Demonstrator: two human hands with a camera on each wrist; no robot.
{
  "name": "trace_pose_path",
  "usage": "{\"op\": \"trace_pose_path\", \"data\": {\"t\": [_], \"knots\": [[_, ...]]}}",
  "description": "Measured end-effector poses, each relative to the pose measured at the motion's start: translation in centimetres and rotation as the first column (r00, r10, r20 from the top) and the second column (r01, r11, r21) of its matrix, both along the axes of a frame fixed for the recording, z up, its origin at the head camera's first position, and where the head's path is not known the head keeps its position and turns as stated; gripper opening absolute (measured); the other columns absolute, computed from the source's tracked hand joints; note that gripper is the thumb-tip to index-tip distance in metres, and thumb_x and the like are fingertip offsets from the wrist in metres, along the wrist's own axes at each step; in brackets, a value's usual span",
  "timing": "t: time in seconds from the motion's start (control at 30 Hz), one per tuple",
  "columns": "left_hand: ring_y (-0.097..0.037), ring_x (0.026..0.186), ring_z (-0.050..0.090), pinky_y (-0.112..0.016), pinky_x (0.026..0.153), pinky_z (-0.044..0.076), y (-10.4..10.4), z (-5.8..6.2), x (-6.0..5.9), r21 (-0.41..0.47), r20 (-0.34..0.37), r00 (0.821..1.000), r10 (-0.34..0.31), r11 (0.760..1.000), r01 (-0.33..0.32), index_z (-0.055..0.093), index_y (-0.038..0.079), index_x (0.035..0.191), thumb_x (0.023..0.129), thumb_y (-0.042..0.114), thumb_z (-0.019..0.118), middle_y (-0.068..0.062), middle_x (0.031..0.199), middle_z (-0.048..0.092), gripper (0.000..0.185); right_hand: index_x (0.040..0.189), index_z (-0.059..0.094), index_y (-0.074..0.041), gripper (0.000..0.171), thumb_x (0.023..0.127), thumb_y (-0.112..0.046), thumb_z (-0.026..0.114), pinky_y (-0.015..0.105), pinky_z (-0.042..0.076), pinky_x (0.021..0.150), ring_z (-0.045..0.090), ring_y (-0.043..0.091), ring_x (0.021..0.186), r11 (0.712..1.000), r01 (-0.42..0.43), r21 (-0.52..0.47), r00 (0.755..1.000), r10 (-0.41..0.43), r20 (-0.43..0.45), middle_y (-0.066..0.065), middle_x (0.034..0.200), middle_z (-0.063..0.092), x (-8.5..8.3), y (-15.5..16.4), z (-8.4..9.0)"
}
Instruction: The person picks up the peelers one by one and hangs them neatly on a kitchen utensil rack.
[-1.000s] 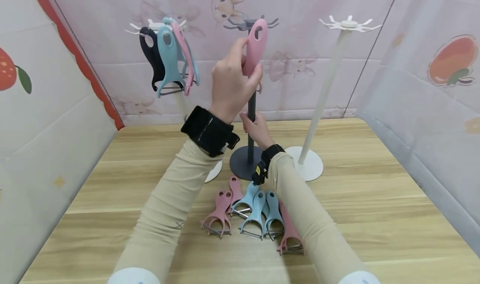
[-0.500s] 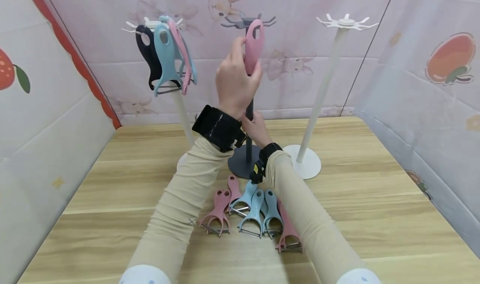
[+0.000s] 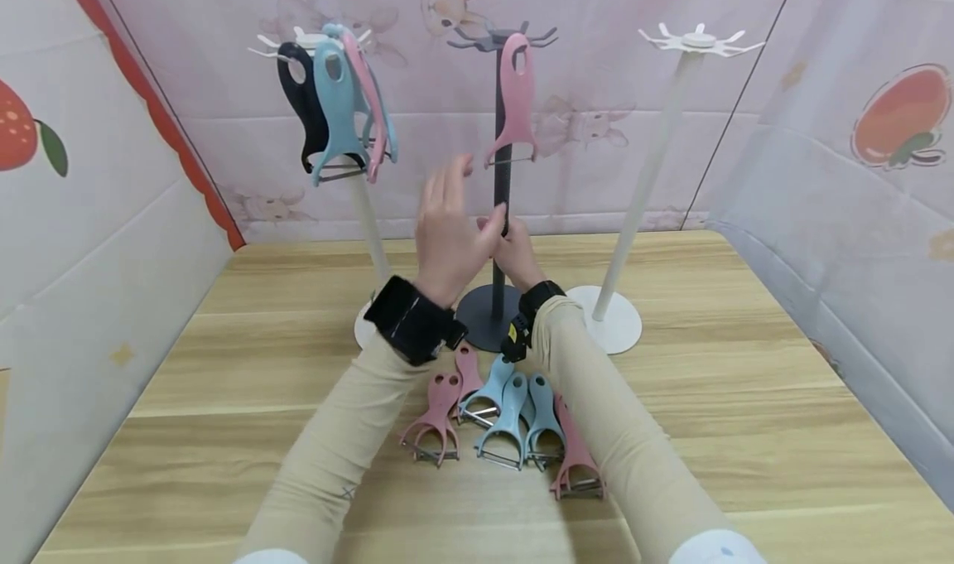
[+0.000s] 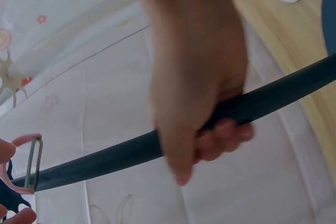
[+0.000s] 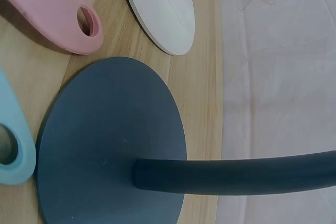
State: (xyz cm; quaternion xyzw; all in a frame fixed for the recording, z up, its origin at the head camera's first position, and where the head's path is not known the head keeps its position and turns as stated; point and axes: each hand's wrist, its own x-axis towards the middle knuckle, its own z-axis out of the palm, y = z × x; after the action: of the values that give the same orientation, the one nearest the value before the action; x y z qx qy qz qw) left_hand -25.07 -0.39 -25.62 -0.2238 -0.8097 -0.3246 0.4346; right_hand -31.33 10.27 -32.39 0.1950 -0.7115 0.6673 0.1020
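Note:
A pink peeler (image 3: 517, 92) hangs by its handle hole from the dark grey stand (image 3: 502, 166), blade end down. Below and left of it is my left hand (image 3: 453, 237), fingers extended and holding nothing; its fingertips (image 4: 6, 151) show beside the peeler's blade in the left wrist view. My right hand (image 3: 519, 256) grips the dark pole low down, its fingers curled round it, also plain in the left wrist view. Part of that hand is covered by the left one in the head view. The right wrist view has the stand's round base (image 5: 110, 140) and lower pole.
A white stand (image 3: 365, 216) at left bears black, blue and pink peelers (image 3: 339, 108). Another white stand (image 3: 644, 183) is at right, its hooks bare. Several pink and blue peelers (image 3: 510, 423) lie on the wooden table (image 3: 745, 398) before the dark base, partly under the right forearm.
My left hand has let go of the pink peeler and moved down and slightly left, leaving it hanging on the dark stand. The right hand has kept its grip on the pole.

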Motion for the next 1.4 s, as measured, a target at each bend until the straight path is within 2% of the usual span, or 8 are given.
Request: {"op": "trace_pose_path", "data": {"t": [0.23,0.43,0.6,0.8,0.97,1.07,1.13,1.4], "knots": [[-0.028,0.095,0.055,-0.039,0.075,0.047,-2.8,-4.8,2.2,-0.069,0.251,0.968,-0.015,0.997,0.033,0.045,-0.003,0.123,0.080,0.014,0.066,-0.017,0.107,0.058,0.050,0.073,0.047,0.005,0.026,0.094,-0.010,0.048,0.026,0.033,0.052,0.039,0.026,0.049,1.000,-0.008,0.004,1.000,0.008,0.002,0.012,0.055,0.041,0.3,0.0,0.2],[-0.027,0.098,0.056,-0.039,0.077,0.048,-5.2,-8.5,3.9,-0.187,0.462,0.887,0.014,0.979,0.082,0.047,-0.002,0.123,0.081,0.017,0.066,-0.016,0.113,0.056,0.050,0.073,0.045,0.009,0.031,0.095,-0.013,0.047,0.026,0.031,0.052,0.037,0.028,0.049,0.999,-0.034,-0.003,0.999,0.034,-0.024,0.010,0.053,0.039,0.0,0.1,-0.2],[-0.029,0.097,0.056,-0.041,0.076,0.048,-6.2,-10.9,4.9,-0.336,0.559,0.827,0.055,0.927,0.165,0.048,-0.002,0.124,0.079,0.019,0.067,-0.017,0.113,0.055,0.053,0.072,0.045,0.004,0.028,0.095,-0.012,0.047,0.026,0.031,0.053,0.038,0.022,0.049,1.000,-0.021,0.000,1.000,0.021,-0.003,0.012,0.055,0.041,0.0,0.3,0.0],[-0.018,0.073,0.052,-0.033,0.064,0.046,-7.5,-13.1,5.9,-0.426,0.662,0.739,0.127,0.875,0.231,0.045,-0.003,0.127,0.080,0.023,0.064,-0.013,0.099,0.055,0.056,0.072,0.045,0.005,0.026,0.095,-0.009,0.047,0.026,0.031,0.051,0.039,0.021,0.050,1.000,-0.012,-0.014,1.000,0.012,0.028,0.010,0.056,0.041,0.2,0.0,0.2],[-0.011,0.048,0.040,-0.025,0.044,0.032,-8.2,-13.9,6.1,-0.394,0.784,0.609,0.121,0.854,0.339,0.048,-0.004,0.124,0.079,0.023,0.065,0.000,0.064,0.047,0.055,0.074,0.045,0.008,0.025,0.094,-0.007,0.047,0.025,0.031,0.051,0.039,0.017,0.049,1.000,-0.007,-0.021,1.000,0.007,0.018,0.008,0.055,0.041,0.3,-0.1,0.2],[-0.011,0.047,0.040,-0.025,0.042,0.030,-8.2,-14.1,6.2,-0.382,0.814,0.568,0.117,0.845,0.374,0.056,-0.002,0.111,0.078,0.024,0.067,0.002,0.057,0.042,0.043,0.076,0.045,0.010,0.026,0.094,-0.008,0.047,0.025,0.031,0.051,0.039,0.015,0.049,1.000,-0.001,-0.017,1.000,0.001,0.011,0.008,0.055,0.041,0.3,-0.1,0.2],[-0.011,0.050,0.042,-0.025,0.043,0.031,-8.1,-14.3,6.4,-0.388,0.810,0.575,0.116,0.842,0.376,0.057,0.002,0.100,0.077,0.027,0.069,0.002,0.060,0.043,0.036,0.075,0.046,0.009,0.026,0.095,-0.008,0.047,0.025,0.031,0.051,0.039,0.016,0.049,1.000,0.000,-0.017,1.000,0.001,0.013,0.008,0.055,0.041,0.2,-0.1,0.2],[-0.011,0.050,0.043,-0.025,0.045,0.035,-7.4,-14.5,7.3,-0.448,0.742,0.664,0.094,0.806,0.387,0.055,0.005,0.081,0.072,0.017,0.070,0.002,0.059,0.044,0.021,0.073,0.047,-0.004,0.023,0.094,-0.013,0.050,0.025,0.032,0.051,0.040,0.016,0.049,0.999,0.004,-0.044,1.000,-0.003,0.006,0.005,0.055,0.042,-0.9,-0.1,-1.1]]}}
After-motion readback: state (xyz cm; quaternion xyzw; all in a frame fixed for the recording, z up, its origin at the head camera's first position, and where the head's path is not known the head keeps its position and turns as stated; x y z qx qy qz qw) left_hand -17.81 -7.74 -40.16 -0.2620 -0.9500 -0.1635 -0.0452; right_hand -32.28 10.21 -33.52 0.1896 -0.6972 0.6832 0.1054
